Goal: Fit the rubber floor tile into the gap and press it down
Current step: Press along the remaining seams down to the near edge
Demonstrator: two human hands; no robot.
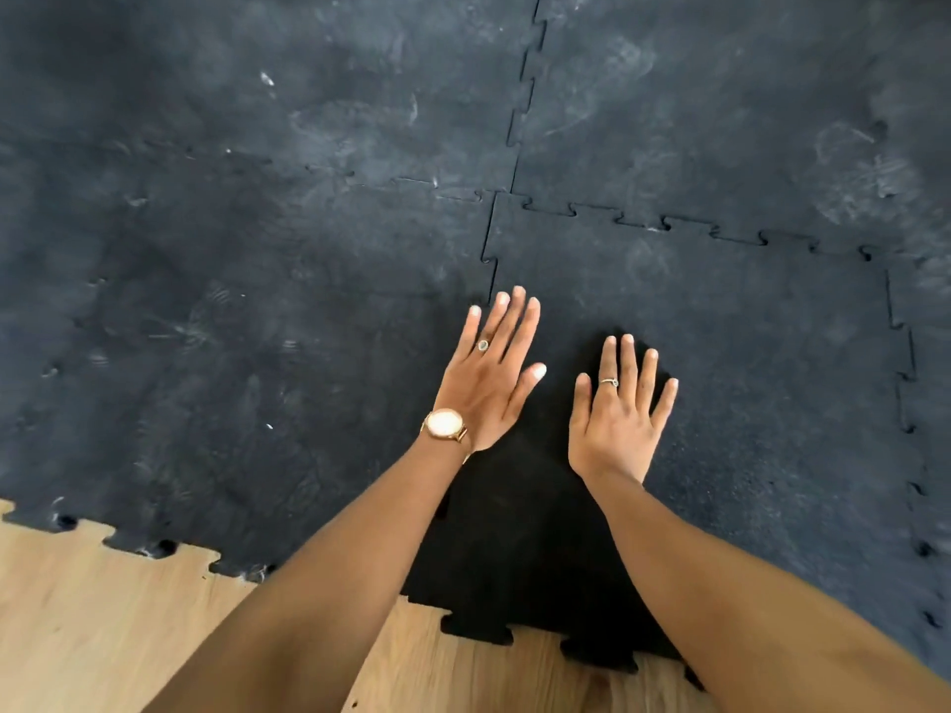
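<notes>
The black rubber floor tile (720, 326) lies in the gap among the other interlocking tiles, its puzzle-tooth edges meeting neighbours at the top, left and right. My left hand (491, 375), with a watch and a ring, lies flat with fingers spread over the tile's left seam. My right hand (620, 409), also ringed, rests flat and open on the tile's surface a little to the right. Neither hand holds anything. My forearms hide part of the tile's near edge.
Dusty dark rubber tiles (257, 249) cover the floor to the left and beyond. Bare wooden floor (103, 625) shows at the bottom left and under the toothed near edge of the tiles.
</notes>
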